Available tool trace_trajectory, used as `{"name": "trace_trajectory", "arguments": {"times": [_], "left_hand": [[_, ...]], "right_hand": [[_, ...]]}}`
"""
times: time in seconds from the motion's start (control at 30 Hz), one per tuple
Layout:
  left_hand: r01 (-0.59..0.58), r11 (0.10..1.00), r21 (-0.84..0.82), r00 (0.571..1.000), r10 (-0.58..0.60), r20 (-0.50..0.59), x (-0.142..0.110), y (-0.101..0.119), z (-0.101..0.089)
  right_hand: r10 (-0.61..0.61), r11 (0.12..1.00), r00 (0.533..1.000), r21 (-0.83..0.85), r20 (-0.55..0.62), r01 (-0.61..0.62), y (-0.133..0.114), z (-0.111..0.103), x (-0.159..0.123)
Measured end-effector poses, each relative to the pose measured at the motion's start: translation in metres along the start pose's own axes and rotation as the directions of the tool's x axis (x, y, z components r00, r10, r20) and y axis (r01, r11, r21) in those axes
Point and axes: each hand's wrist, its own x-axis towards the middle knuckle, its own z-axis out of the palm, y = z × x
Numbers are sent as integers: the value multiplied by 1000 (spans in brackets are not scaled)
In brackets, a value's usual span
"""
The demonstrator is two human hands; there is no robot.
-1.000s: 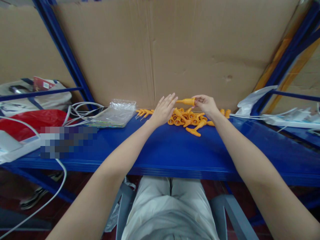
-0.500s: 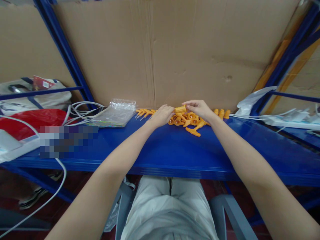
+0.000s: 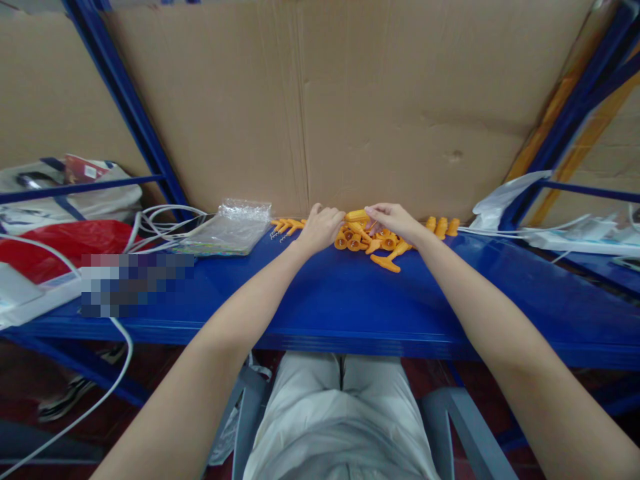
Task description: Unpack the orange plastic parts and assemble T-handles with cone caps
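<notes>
My right hand (image 3: pixel 393 221) pinches the right end of an orange corkscrew sleeve (image 3: pixel 357 216), raised over a pile. At its left end my left hand (image 3: pixel 324 228) is closed, its fingers hiding whatever part they grip, likely the handle side of the same corkscrew. Right under both hands lies a pile of orange corkscrews (image 3: pixel 386 263) with T-shaped handles and round sleeve ends. Left of my left hand, several orange handles with bare metal spirals (image 3: pixel 283 227) lie in a row. Beyond my right wrist stand several loose orange sleeves (image 3: pixel 441 228).
A blue table (image 3: pixel 350 300) runs across the front, with cardboard (image 3: pixel 375 100) behind it. Clear plastic bags (image 3: pixel 227 229) lie at left, near white cables (image 3: pixel 170 217) and a red bag (image 3: pixel 100 240). A white power strip (image 3: pixel 575 240) sits at right.
The sleeve between my hands has turned slightly and now lies more level. My left hand's fingers have shifted, with the thumb side raised. The pile has not visibly changed.
</notes>
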Motion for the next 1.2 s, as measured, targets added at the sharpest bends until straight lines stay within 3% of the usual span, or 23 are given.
{"name": "trace_trajectory", "arguments": {"times": [0.4, 0.57, 0.83, 1.0, 1.2], "left_hand": [[-22, 999, -36, 999, 23, 26, 0, -3, 1], [-21, 999, -43, 999, 23, 49, 0, -3, 0], [-45, 997, -57, 998, 47, 31, -2, -6, 2], [-67, 997, -49, 997, 69, 35, -1, -2, -1], [-117, 992, -34, 991, 119, 53, 1, 2, -3]], "right_hand": [[-82, 996, 995, -20, 48, 83, 14, -2, 8], [-209, 967, 974, -130, 87, 219, 19, -5, 8], [-358, 821, 921, -418, 155, 389, 18, -9, 6], [-379, 732, 913, -554, 152, 396, 16, -4, 5], [-382, 551, 898, -726, 219, 411, 13, 4, 4]]}}
